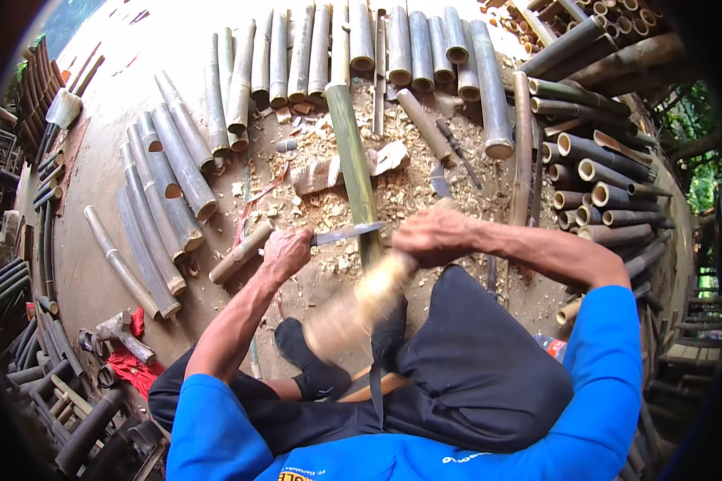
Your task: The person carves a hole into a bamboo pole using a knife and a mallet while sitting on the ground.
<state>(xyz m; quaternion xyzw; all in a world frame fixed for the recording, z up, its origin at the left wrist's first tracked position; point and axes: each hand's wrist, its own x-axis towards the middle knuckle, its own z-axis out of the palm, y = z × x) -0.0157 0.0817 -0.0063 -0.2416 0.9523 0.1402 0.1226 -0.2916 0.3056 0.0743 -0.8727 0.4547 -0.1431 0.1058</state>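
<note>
- The left hand (287, 250) is closed, its fingers clamped around the handle of a knife (346, 233).
- The knife points to the right, almost level in the view, and its blade lies across the near part of a green bamboo piece (350, 152); I cannot tell whether the edge is only touching or already cuts into it.
- The right hand (431, 236) is closed as well, clamped on the thinner end of a wooden club (361, 305).
- The thick part of the club looks blurred and slants down to the left, toward the person's body, below the knife; it seems apart from the blade.
- The left forearm (245, 309) rises from the lower left and leans to the right up to the wrist.
- The right elbow is bent outward, and the right forearm (541, 247) reaches leftward, nearly level.
- The green bamboo piece is in the middle, between the two hands; it lies lengthwise over a pale block (317, 175), with its near end toward the legs.
- A short bamboo section (239, 258) lies just beside the left hand; whether they touch, I cannot tell.
- Near the right hand, a loose blade (439, 179) lies among wood chips (393, 204).
- Farther away, bamboo tubes (301, 56) lie in a curved row on the floor (80, 280).
</note>
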